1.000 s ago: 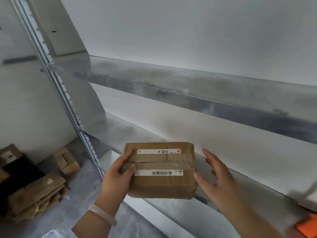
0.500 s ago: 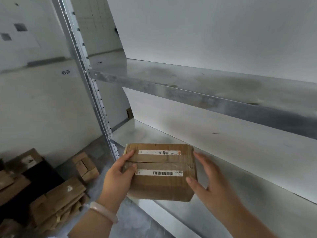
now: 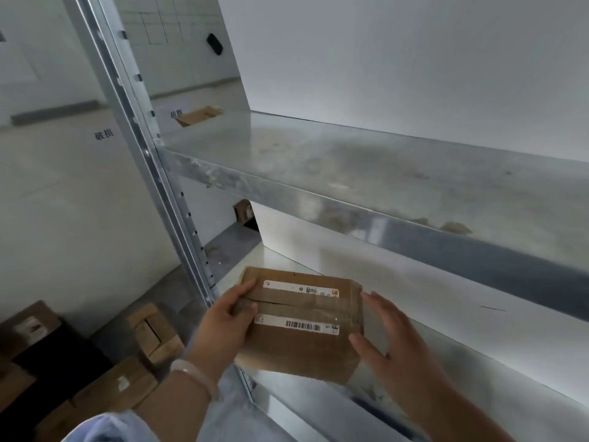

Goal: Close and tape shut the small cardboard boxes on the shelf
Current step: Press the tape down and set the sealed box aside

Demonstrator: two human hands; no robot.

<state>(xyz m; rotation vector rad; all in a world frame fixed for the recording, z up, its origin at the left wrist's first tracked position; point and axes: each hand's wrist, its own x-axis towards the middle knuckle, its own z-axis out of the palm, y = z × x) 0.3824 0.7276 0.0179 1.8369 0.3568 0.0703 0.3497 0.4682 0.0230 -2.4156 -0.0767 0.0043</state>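
A small brown cardboard box (image 3: pixel 302 342) with closed flaps, tape along its seam and two white barcode labels sits at the left end of the lower metal shelf (image 3: pixel 446 355). My left hand (image 3: pixel 228 323) grips the box's left edge, thumb on top over the seam. My right hand (image 3: pixel 387 339) lies against the box's right side with fingers straight and spread. No tape roll is in view.
An upper metal shelf (image 3: pixel 366 199) hangs just above the box. The slotted shelf upright (image 3: pixel 153 173) stands at the left. Flattened and folded cardboard boxes (image 3: pixel 105 387) lie on the floor at lower left; another carton (image 3: pixel 199 115) lies far behind.
The view has swung left and down, and the box has come down onto the lower shelf. Both hands stay at the box's sides, the right one now closer against it.
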